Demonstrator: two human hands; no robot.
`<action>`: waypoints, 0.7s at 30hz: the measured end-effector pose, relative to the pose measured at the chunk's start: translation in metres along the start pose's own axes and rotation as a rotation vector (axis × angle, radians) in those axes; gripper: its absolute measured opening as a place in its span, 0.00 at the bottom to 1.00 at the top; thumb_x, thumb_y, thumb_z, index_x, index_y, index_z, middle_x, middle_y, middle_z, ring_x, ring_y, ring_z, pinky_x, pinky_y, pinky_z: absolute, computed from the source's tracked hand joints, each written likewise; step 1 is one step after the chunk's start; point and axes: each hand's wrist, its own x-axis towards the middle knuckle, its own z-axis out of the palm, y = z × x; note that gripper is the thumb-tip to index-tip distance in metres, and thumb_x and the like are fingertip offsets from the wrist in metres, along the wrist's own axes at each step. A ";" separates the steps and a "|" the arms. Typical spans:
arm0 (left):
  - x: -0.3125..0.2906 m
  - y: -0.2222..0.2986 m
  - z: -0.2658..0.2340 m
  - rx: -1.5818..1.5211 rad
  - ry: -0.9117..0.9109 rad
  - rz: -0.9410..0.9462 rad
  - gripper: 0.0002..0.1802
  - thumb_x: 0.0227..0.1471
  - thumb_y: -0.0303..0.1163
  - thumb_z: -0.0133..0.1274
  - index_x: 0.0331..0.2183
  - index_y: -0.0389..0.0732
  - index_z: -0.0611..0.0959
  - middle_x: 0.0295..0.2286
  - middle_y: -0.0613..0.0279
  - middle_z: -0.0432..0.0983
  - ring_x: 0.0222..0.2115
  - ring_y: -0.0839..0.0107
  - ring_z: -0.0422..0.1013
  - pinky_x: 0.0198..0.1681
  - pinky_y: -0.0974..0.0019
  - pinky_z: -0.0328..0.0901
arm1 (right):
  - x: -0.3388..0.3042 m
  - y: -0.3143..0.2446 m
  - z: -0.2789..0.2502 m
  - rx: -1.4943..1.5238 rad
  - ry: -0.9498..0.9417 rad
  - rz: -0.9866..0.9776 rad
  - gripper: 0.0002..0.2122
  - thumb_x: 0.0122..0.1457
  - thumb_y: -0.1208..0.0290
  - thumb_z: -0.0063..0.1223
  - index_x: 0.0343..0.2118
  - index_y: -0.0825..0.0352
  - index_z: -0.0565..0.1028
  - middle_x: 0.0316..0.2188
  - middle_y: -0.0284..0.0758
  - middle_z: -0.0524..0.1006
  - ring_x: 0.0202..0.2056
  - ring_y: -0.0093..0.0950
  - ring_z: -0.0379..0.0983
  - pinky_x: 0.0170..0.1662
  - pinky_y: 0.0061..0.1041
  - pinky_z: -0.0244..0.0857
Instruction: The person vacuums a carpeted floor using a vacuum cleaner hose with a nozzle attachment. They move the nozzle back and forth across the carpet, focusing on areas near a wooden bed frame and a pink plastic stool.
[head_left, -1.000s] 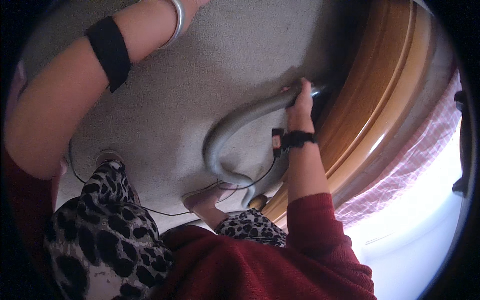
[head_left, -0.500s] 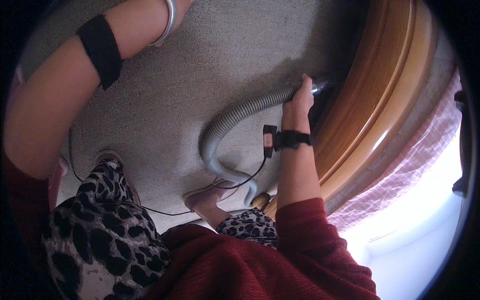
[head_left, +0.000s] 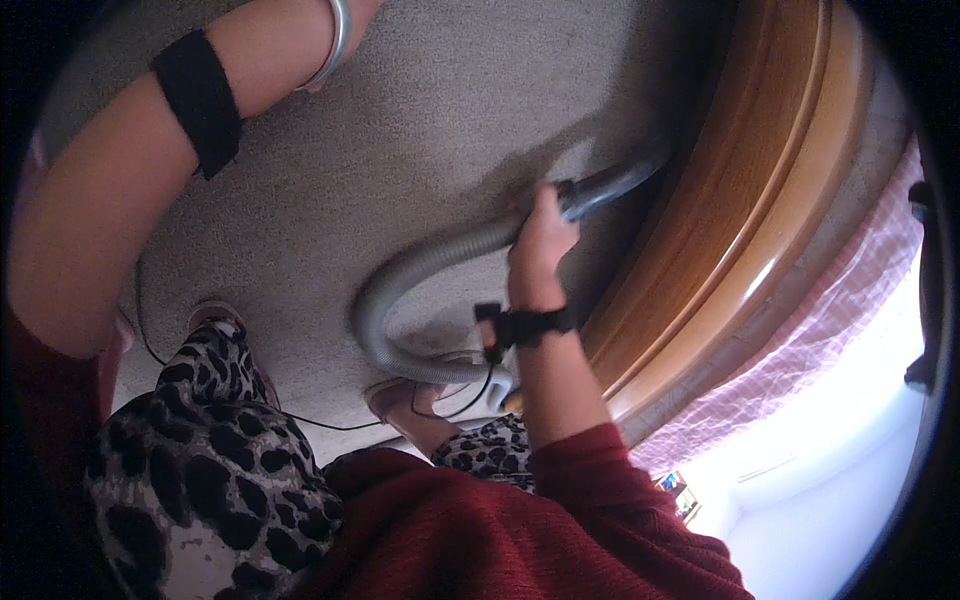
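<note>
My right hand point(head_left: 541, 240) grips a grey ribbed vacuum hose point(head_left: 420, 275) near its dark nozzle end point(head_left: 610, 183). The nozzle points under the edge of a wooden bed frame point(head_left: 730, 210) on grey carpet point(head_left: 400, 130). The hose loops down toward my feet. My left forearm point(head_left: 130, 160), with a black band and a silver bracelet, reaches up to the top edge; that hand itself is out of the picture.
A thin black cord point(head_left: 300, 420) lies on the carpet by my feet point(head_left: 215, 315). A pink checked cloth point(head_left: 820, 340) hangs along the bed at the right. My patterned trousers and red sleeve fill the lower part.
My right hand has slid the hose end a little toward the bed frame, and the nozzle now reaches further under its edge. My left arm stays raised.
</note>
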 end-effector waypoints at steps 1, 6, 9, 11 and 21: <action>-0.001 0.002 0.000 0.026 0.013 -0.012 0.56 0.39 0.31 0.64 0.64 0.62 0.51 0.66 0.53 0.33 0.65 0.45 0.36 0.59 0.31 0.48 | -0.014 0.005 -0.006 0.086 -0.024 0.044 0.13 0.49 0.70 0.61 0.35 0.72 0.74 0.31 0.33 0.75 0.29 0.25 0.71 0.36 0.26 0.67; -0.008 0.005 0.001 0.058 -0.011 -0.016 0.57 0.39 0.31 0.65 0.65 0.62 0.49 0.66 0.54 0.30 0.65 0.46 0.35 0.60 0.34 0.50 | 0.039 -0.023 -0.015 0.108 -0.157 -0.007 0.13 0.53 0.64 0.56 0.31 0.72 0.76 0.26 0.34 0.75 0.24 0.27 0.71 0.30 0.29 0.66; -0.009 0.005 0.000 0.040 -0.004 0.000 0.59 0.39 0.31 0.65 0.65 0.62 0.48 0.66 0.54 0.29 0.65 0.46 0.35 0.60 0.35 0.50 | 0.079 -0.040 -0.010 -0.010 -0.096 0.117 0.20 0.52 0.58 0.56 0.32 0.76 0.76 0.27 0.36 0.77 0.26 0.27 0.71 0.33 0.29 0.65; -0.006 0.002 -0.001 0.055 0.013 0.017 0.59 0.38 0.31 0.65 0.65 0.62 0.47 0.66 0.54 0.29 0.65 0.46 0.35 0.60 0.35 0.50 | 0.065 -0.031 -0.017 -0.061 -0.093 0.114 0.18 0.52 0.59 0.56 0.33 0.74 0.76 0.27 0.36 0.76 0.25 0.27 0.71 0.32 0.29 0.65; 0.006 -0.001 0.005 0.024 -0.033 0.015 0.64 0.34 0.34 0.69 0.65 0.62 0.46 0.66 0.53 0.30 0.65 0.44 0.35 0.60 0.34 0.50 | 0.045 -0.016 -0.033 0.029 -0.063 0.064 0.18 0.49 0.63 0.59 0.30 0.78 0.76 0.28 0.35 0.76 0.27 0.26 0.70 0.32 0.29 0.65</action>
